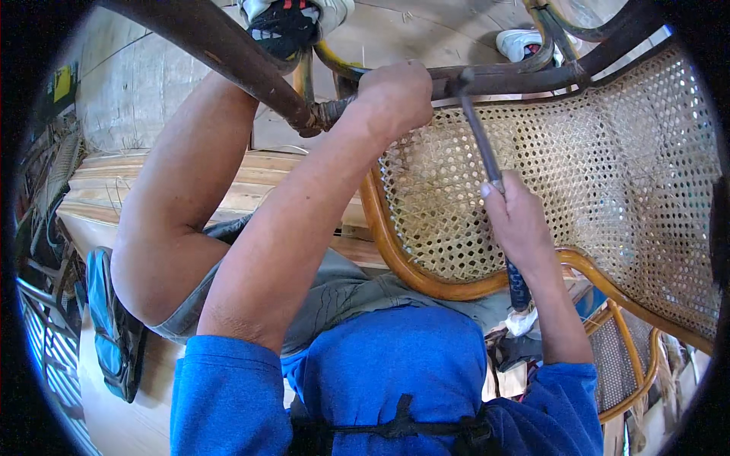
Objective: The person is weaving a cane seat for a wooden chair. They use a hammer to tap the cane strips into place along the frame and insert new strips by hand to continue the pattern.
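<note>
A hammer (484,144) is gripped in my right hand (518,220), thumb along its shaft. Its small head, slightly blurred, is over the dark pole (517,81) of a rattan chair frame. The black grip end sticks out below my hand. My left hand (394,99) is closed at that same pole, left of the hammer head. Its fingertips are turned away, so what they pinch is hidden. Below the pole spreads the chair's woven cane panel (471,197), edged by a curved brown rattan rim (414,280). The panel rests close to my lap.
Another dark pole (228,57) slants across the upper left, over my bare leg. Beneath the leg lies a wooden plank (152,178). A blue and black bag (110,327) is at left. A second rattan piece (627,357) stands at lower right. Shoes (285,30) show at the top.
</note>
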The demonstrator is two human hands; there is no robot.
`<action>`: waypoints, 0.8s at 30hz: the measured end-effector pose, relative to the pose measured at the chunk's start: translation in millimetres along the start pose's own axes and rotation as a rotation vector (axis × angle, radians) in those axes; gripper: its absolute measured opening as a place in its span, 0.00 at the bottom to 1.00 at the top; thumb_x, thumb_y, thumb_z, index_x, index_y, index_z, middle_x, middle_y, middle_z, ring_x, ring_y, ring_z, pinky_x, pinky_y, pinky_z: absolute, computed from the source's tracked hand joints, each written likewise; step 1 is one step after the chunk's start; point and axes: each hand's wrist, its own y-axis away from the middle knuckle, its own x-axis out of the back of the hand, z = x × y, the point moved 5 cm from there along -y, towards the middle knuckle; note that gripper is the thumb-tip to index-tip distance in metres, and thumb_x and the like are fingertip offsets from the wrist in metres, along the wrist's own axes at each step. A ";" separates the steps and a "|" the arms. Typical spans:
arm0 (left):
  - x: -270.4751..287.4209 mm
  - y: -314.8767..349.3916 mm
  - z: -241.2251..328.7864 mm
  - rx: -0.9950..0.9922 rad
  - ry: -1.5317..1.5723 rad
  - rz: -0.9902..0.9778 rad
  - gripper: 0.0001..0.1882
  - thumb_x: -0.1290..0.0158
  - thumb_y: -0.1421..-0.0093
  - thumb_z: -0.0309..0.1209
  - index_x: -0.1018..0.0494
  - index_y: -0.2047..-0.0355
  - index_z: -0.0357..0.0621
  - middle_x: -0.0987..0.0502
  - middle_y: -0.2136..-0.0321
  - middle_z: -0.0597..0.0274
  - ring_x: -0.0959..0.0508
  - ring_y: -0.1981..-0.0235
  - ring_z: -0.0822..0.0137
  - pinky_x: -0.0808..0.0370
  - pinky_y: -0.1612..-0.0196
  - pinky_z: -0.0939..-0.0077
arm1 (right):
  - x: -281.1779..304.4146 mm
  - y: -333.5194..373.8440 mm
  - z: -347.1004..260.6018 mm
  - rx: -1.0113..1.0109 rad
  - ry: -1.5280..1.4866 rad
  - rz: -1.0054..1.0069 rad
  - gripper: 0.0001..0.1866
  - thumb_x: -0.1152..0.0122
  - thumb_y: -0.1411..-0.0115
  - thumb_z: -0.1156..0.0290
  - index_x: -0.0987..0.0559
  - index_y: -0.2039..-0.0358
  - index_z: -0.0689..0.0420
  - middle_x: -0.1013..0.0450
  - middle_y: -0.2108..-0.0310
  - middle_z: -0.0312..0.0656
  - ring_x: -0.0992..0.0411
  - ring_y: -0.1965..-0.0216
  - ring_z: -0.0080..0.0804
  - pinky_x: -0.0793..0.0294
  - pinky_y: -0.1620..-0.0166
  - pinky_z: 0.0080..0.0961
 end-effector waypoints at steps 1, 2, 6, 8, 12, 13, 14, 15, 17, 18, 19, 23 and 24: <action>1.3 0.5 0.9 0.002 -0.003 -0.006 0.19 0.46 0.52 0.35 0.30 0.63 0.33 0.24 0.64 0.42 0.22 0.62 0.46 0.25 0.58 0.56 | -1.5 -1.4 2.0 0.015 0.022 -0.008 0.16 0.51 0.38 0.61 0.32 0.70 0.64 0.30 0.80 0.58 0.28 0.75 0.57 0.32 0.71 0.45; 2.0 0.9 1.2 0.000 -0.003 0.005 0.19 0.46 0.51 0.35 0.30 0.63 0.33 0.24 0.63 0.42 0.22 0.62 0.46 0.25 0.57 0.56 | -4.8 -4.2 6.9 0.030 0.043 -0.017 0.16 0.51 0.38 0.61 0.33 0.70 0.64 0.31 0.81 0.58 0.28 0.75 0.57 0.32 0.72 0.45; 0.7 0.7 -0.7 0.010 0.022 0.013 0.20 0.46 0.51 0.36 0.30 0.62 0.34 0.24 0.63 0.42 0.22 0.62 0.46 0.26 0.57 0.56 | -5.2 -1.1 3.1 0.022 0.058 -0.018 0.16 0.51 0.38 0.61 0.33 0.70 0.64 0.30 0.80 0.58 0.28 0.75 0.57 0.32 0.72 0.45; -1.0 2.2 -1.0 0.021 0.034 -0.011 0.20 0.46 0.51 0.36 0.30 0.61 0.34 0.24 0.63 0.42 0.23 0.61 0.46 0.26 0.57 0.56 | -3.5 3.9 -2.9 0.010 -0.018 0.001 0.16 0.51 0.38 0.61 0.33 0.70 0.64 0.30 0.80 0.59 0.28 0.74 0.57 0.32 0.71 0.46; 1.6 2.3 -0.1 0.016 0.027 -0.018 0.20 0.45 0.51 0.36 0.30 0.61 0.35 0.24 0.62 0.43 0.23 0.60 0.46 0.26 0.56 0.57 | -10.0 -5.8 9.2 0.083 0.113 -0.008 0.16 0.51 0.38 0.61 0.33 0.70 0.64 0.30 0.80 0.58 0.28 0.75 0.57 0.32 0.71 0.46; 1.0 2.2 -0.8 0.017 0.026 -0.010 0.21 0.45 0.51 0.36 0.30 0.61 0.35 0.24 0.62 0.43 0.23 0.60 0.47 0.26 0.56 0.57 | -8.7 -5.8 10.3 0.065 0.104 -0.003 0.16 0.51 0.38 0.61 0.33 0.70 0.64 0.30 0.80 0.58 0.28 0.75 0.57 0.32 0.71 0.46; 1.0 -0.5 -1.1 0.018 0.025 -0.019 0.21 0.45 0.51 0.36 0.30 0.61 0.35 0.24 0.62 0.43 0.23 0.60 0.47 0.26 0.56 0.57 | -5.8 -5.1 7.8 0.046 0.094 0.002 0.16 0.51 0.38 0.61 0.33 0.70 0.64 0.30 0.80 0.58 0.28 0.75 0.57 0.32 0.71 0.46; 3.7 1.5 0.6 0.026 0.026 -0.037 0.21 0.45 0.51 0.36 0.30 0.61 0.35 0.24 0.62 0.43 0.23 0.59 0.47 0.26 0.56 0.57 | -5.8 -3.4 6.4 0.026 0.084 -0.005 0.16 0.51 0.38 0.61 0.33 0.70 0.64 0.30 0.80 0.58 0.28 0.75 0.57 0.32 0.71 0.46; 0.0 4.3 -0.6 0.040 0.028 -0.059 0.21 0.45 0.51 0.36 0.30 0.61 0.35 0.25 0.61 0.44 0.23 0.59 0.47 0.27 0.55 0.57 | -4.4 2.4 -1.0 -0.002 0.016 -0.018 0.17 0.51 0.38 0.60 0.33 0.70 0.64 0.30 0.80 0.59 0.28 0.74 0.58 0.32 0.70 0.46; 1.5 3.1 -0.5 0.037 0.029 -0.055 0.21 0.45 0.51 0.36 0.30 0.61 0.35 0.25 0.61 0.44 0.23 0.59 0.47 0.27 0.55 0.57 | -2.2 3.6 -4.4 -0.015 0.010 -0.012 0.17 0.51 0.38 0.60 0.33 0.70 0.64 0.30 0.80 0.59 0.28 0.74 0.58 0.32 0.70 0.47; 3.1 2.2 -0.3 0.035 0.030 -0.052 0.20 0.45 0.51 0.36 0.30 0.61 0.35 0.25 0.61 0.44 0.23 0.59 0.47 0.27 0.55 0.56 | -0.6 4.2 -5.8 -0.028 0.004 -0.006 0.17 0.51 0.38 0.60 0.33 0.70 0.64 0.30 0.80 0.59 0.28 0.74 0.58 0.32 0.70 0.47; 1.5 1.0 -1.5 0.028 0.038 0.008 0.21 0.45 0.52 0.37 0.30 0.60 0.36 0.25 0.61 0.43 0.23 0.59 0.46 0.27 0.55 0.56 | -6.6 -0.6 4.8 0.001 0.079 -0.005 0.17 0.51 0.38 0.60 0.32 0.68 0.65 0.30 0.79 0.59 0.28 0.73 0.58 0.32 0.69 0.47; 0.8 0.8 -1.7 0.031 0.043 0.006 0.21 0.45 0.52 0.37 0.30 0.60 0.37 0.25 0.61 0.43 0.23 0.59 0.46 0.27 0.55 0.56 | -3.4 2.7 -0.9 -0.007 0.061 0.003 0.17 0.51 0.38 0.60 0.32 0.68 0.65 0.29 0.79 0.59 0.28 0.73 0.58 0.31 0.69 0.47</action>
